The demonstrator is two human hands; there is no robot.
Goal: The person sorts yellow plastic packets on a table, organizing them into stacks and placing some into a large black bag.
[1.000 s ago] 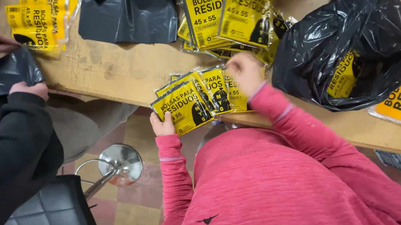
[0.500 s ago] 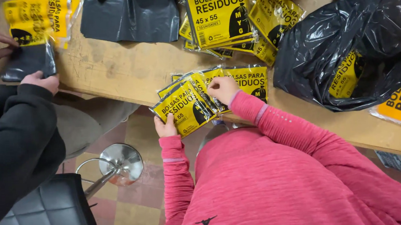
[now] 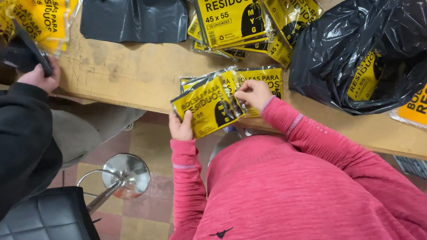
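My left hand grips the lower left corner of a stack of flat yellow-and-black bag packets at the table's near edge. My right hand rests on top of the stack, fingers pinched on the edge of another yellow packet lying just to the right. Both my sleeves are pink. A larger pile of the same yellow packets lies further back on the wooden table.
A crumpled black plastic bag with yellow packets inside sits at the right. A flat dark bag lies at the back. At left, a co-worker in a black sleeve holds a folded black bag. Below are a chrome stool base and a black padded seat.
My right hand came back from the far pile to the stack held at the table edge, and a packet now lies beside it. The co-worker's hands raised the folded black bag.
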